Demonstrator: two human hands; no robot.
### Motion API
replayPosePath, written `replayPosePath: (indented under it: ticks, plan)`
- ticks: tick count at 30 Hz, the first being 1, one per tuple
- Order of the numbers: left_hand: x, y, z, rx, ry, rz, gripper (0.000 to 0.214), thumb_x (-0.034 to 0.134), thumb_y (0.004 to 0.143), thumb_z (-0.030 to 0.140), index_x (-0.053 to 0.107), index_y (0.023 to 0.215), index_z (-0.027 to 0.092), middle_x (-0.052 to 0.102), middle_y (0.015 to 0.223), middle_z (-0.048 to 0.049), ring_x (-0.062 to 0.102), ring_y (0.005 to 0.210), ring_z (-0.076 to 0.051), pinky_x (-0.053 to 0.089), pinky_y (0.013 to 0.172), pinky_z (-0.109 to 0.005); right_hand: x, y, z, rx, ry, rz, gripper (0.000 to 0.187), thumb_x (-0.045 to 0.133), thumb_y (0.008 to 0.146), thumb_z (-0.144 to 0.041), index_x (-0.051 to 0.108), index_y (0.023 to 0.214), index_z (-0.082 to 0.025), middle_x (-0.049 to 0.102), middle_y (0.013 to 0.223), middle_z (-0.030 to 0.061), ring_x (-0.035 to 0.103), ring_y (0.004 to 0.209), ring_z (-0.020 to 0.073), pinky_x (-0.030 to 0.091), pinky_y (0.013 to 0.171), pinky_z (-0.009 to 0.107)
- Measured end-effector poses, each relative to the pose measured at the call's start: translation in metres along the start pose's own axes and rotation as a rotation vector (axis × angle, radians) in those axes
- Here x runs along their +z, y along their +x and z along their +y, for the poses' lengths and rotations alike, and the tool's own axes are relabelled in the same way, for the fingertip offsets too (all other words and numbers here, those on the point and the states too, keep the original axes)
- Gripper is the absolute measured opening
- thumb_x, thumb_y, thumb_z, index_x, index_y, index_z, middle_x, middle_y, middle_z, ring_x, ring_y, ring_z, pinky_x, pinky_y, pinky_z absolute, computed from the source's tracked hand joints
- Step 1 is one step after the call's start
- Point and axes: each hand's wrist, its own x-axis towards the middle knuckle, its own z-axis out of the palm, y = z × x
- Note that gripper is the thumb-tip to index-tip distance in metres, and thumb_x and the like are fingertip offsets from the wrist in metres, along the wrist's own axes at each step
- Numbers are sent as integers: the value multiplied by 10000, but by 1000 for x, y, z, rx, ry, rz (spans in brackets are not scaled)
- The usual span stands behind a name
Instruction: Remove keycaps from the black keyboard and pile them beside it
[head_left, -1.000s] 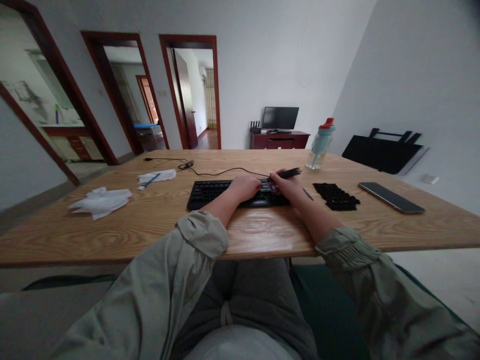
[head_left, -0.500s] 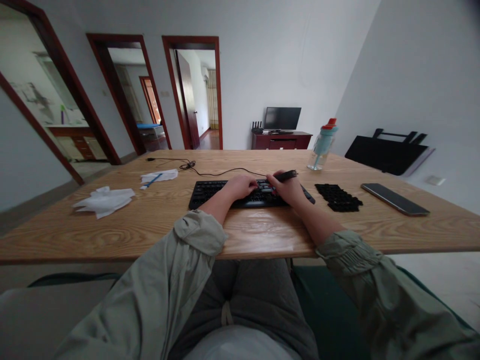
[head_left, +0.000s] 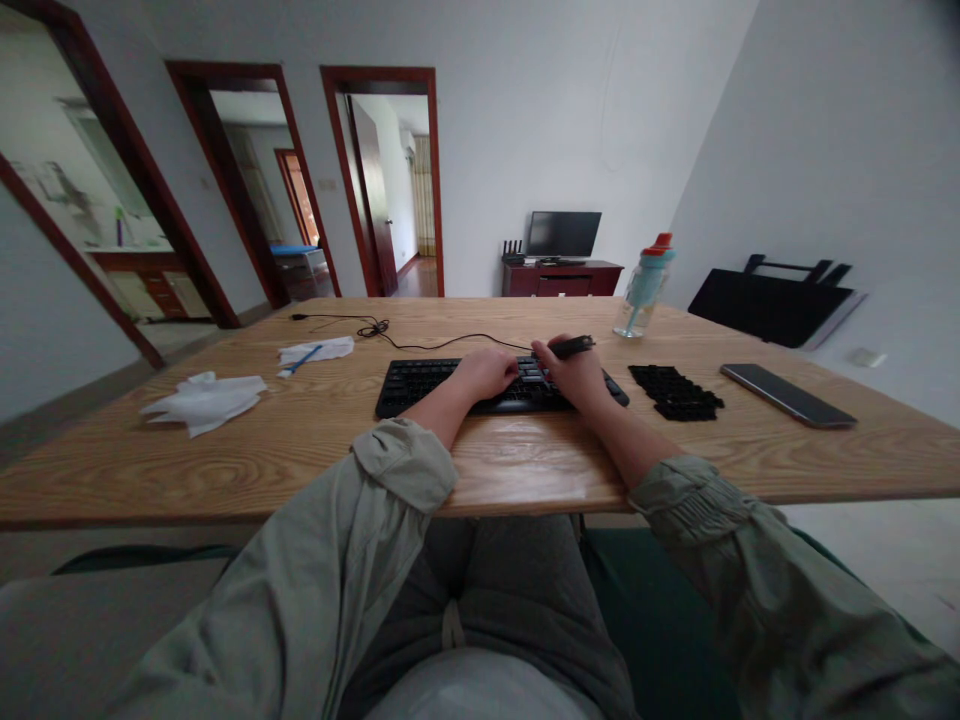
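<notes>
Black keyboard flat on the bench, straight ahead, partly covered by both hands. Likely light and stiff, hard plastic, prone to sliding on the wood under a sideways push; best held down flat or taken by the two short ends, clear of the keys. Left hand over the middle of the keys, fingers curled nearly closed; anything pinched there hidden from view. Right hand just beside, closed around a black-handled tool, handle slanting up and to the right, lower end too small to make out. Handle probably firm and easy to hold like a pen. Behind, a thin, limp cable. Just right of the keyboard, small black pieces packed close, possibly keycaps: hard, very light, easily scattered. Farther right, a phone; beyond, an upright bottle. Well off to the left, soft crumpled tissue and a blue-handled brush on more white tissue.
</notes>
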Motion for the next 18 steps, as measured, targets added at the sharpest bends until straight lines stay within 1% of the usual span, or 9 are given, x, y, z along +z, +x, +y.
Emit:
replayPosePath:
  ticks: [3, 7, 10, 13, 18]
  plan:
    - [-2, -2, 1, 26, 36, 24, 282, 470, 887, 298, 733, 933, 207, 723, 971, -75, 656, 906, -211, 492, 808, -307, 0, -1, 0, -10, -34, 10, 384, 567, 846, -567, 638, 868, -190, 692, 664, 43, 648, 591, 198, 479, 626, 297]
    - [-8, -5, 3, 41, 106, 49, 299, 442, 903, 306, 721, 904, 200, 718, 966, -79, 658, 902, -219, 493, 770, -316, 2, 0, 1, -24, -68, 1, 392, 557, 852, -578, 641, 866, -195, 681, 641, 45, 658, 623, 220, 487, 649, 313]
    - [-11, -6, 7, 52, 163, 59, 307, 435, 911, 302, 716, 880, 182, 717, 954, -90, 658, 913, -228, 491, 774, -325, 3, 1, 1, -41, -78, 24, 389, 560, 852, -575, 641, 862, -194, 682, 657, 57, 663, 661, 233, 482, 655, 318]
    - [-11, -7, 11, 77, 205, 71, 295, 444, 909, 275, 715, 874, 165, 716, 937, -100, 657, 923, -237, 492, 786, -338, 4, 1, 0, -57, -90, 36, 376, 562, 854, -559, 641, 857, -191, 684, 677, 67, 664, 692, 241, 473, 658, 318]
    - [-9, -9, 14, 105, 235, 85, 273, 460, 898, 233, 719, 865, 155, 718, 923, -110, 659, 910, -250, 501, 786, -361, 1, -4, -2, -64, -98, 18, 384, 537, 863, -565, 642, 848, -196, 676, 674, 61, 649, 682, 230, 460, 656, 310]
